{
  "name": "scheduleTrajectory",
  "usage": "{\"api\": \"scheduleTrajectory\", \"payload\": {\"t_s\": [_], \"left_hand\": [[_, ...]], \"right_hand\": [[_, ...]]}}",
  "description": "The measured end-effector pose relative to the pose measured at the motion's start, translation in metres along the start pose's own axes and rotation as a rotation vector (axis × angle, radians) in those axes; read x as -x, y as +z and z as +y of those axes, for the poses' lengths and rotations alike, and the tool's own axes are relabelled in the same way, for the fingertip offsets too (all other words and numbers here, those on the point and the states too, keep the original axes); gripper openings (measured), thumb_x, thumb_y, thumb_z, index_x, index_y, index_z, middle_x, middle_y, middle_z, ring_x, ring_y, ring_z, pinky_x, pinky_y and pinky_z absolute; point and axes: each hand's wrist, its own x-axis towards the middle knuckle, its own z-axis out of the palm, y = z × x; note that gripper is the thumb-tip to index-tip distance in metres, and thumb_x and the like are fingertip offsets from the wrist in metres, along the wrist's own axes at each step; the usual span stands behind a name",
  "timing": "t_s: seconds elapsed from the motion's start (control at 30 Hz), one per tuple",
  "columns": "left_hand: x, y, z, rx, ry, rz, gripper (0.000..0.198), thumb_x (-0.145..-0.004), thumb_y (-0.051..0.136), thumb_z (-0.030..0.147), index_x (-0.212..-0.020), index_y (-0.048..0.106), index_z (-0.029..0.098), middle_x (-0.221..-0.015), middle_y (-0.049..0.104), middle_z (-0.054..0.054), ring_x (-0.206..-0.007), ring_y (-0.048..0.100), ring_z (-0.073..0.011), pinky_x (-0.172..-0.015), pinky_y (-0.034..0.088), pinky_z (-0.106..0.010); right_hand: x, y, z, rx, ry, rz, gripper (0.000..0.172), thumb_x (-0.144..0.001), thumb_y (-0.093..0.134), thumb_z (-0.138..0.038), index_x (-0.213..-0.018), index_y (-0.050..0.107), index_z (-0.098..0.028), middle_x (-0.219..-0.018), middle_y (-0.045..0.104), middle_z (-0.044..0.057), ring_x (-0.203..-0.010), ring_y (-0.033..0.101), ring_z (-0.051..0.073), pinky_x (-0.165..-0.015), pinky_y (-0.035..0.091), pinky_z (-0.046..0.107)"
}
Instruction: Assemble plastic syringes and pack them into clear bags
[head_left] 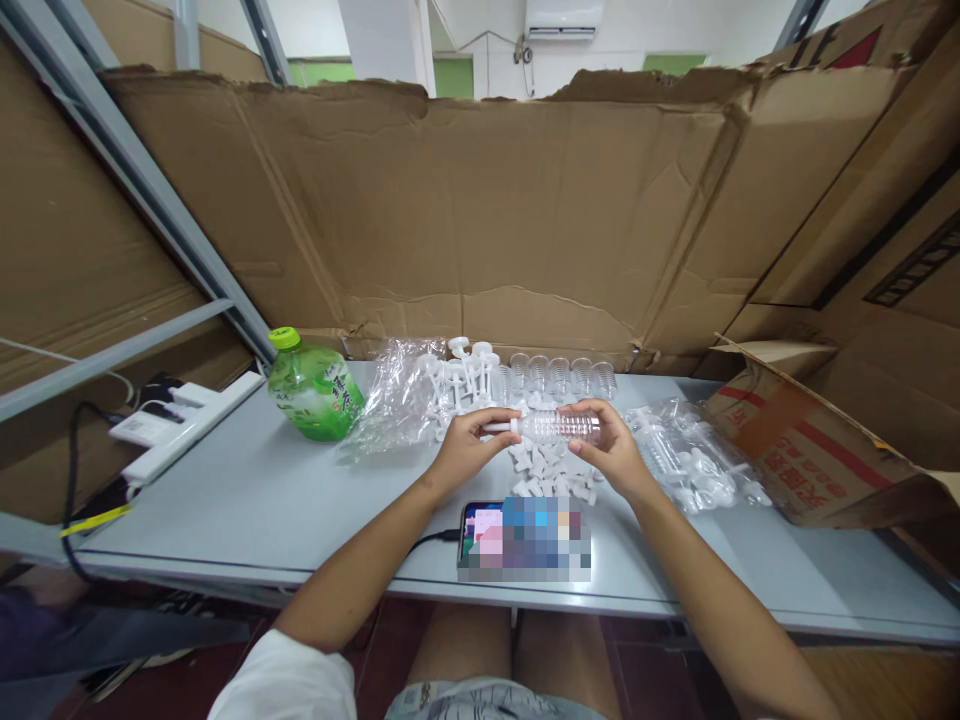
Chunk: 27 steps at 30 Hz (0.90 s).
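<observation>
Both hands hold a clear ribbed plastic bottle [559, 427] lying sideways above the table. My right hand [611, 445] grips its base end. At the other end, my left hand [480, 440] is closed round a white neck piece with a thin white stem pointing left. Small white plastic parts [551, 468] lie in a pile just below the bottle. Behind my hands stand white plunger-like pieces [466, 372] with round tops and a row of clear ribbed plastic containers [559, 374].
A phone [480, 535] with a cable lies in front. To the left are a green drink bottle [315, 390], a clear plastic bag [390, 400] and a power strip [195, 425]. Bagged parts [690, 460] and an open carton [810, 440] sit right. Cardboard [480, 200] walls the back.
</observation>
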Motion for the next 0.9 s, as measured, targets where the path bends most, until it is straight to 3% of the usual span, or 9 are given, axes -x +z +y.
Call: {"api": "scheduleTrajectory", "payload": {"t_s": [0.17, 0.37, 0.6, 0.9], "left_hand": [[0.0038, 0.0010, 0.0025, -0.080, 0.089, 0.024, 0.028, -0.071, 0.070, 0.034, -0.096, 0.069, 0.022, -0.103, 0.068, -0.004, -0.094, 0.064, -0.0202, -0.084, 0.054, -0.034], [0.0073, -0.0022, 0.0082, -0.288, 0.326, 0.027, 0.022, -0.076, 0.066, 0.029, -0.097, 0.069, 0.026, -0.102, 0.069, -0.003, -0.101, 0.061, -0.0205, -0.096, 0.046, -0.038], [0.0038, -0.0040, 0.0077, -0.170, 0.116, -0.010, 0.025, -0.072, 0.069, 0.035, -0.095, 0.071, 0.024, -0.100, 0.070, -0.003, -0.095, 0.064, -0.0207, -0.080, 0.054, -0.031], [0.0014, -0.0042, 0.0035, -0.001, -0.041, 0.007, 0.028, -0.064, 0.075, 0.033, -0.089, 0.072, 0.019, -0.100, 0.071, -0.005, -0.092, 0.066, -0.0217, -0.082, 0.054, -0.031]], "right_hand": [[0.0005, 0.0022, -0.0007, -0.019, 0.054, 0.033, 0.038, -0.065, 0.073, -0.041, -0.094, 0.053, -0.027, -0.098, 0.060, 0.004, -0.093, 0.057, 0.022, -0.080, 0.047, 0.034], [0.0022, 0.0053, 0.0018, -0.080, 0.122, 0.034, 0.031, -0.067, 0.071, -0.043, -0.088, 0.053, -0.027, -0.085, 0.054, 0.001, -0.077, 0.055, 0.018, -0.065, 0.050, 0.031], [0.0005, 0.0023, -0.0035, 0.011, 0.034, 0.018, 0.034, -0.066, 0.073, -0.039, -0.092, 0.055, -0.026, -0.095, 0.056, 0.004, -0.090, 0.055, 0.022, -0.079, 0.046, 0.034], [0.0019, 0.0004, -0.0017, 0.093, -0.084, -0.031, 0.036, -0.070, 0.072, -0.034, -0.100, 0.054, -0.026, -0.105, 0.059, 0.006, -0.103, 0.056, 0.023, -0.089, 0.045, 0.038]]}}
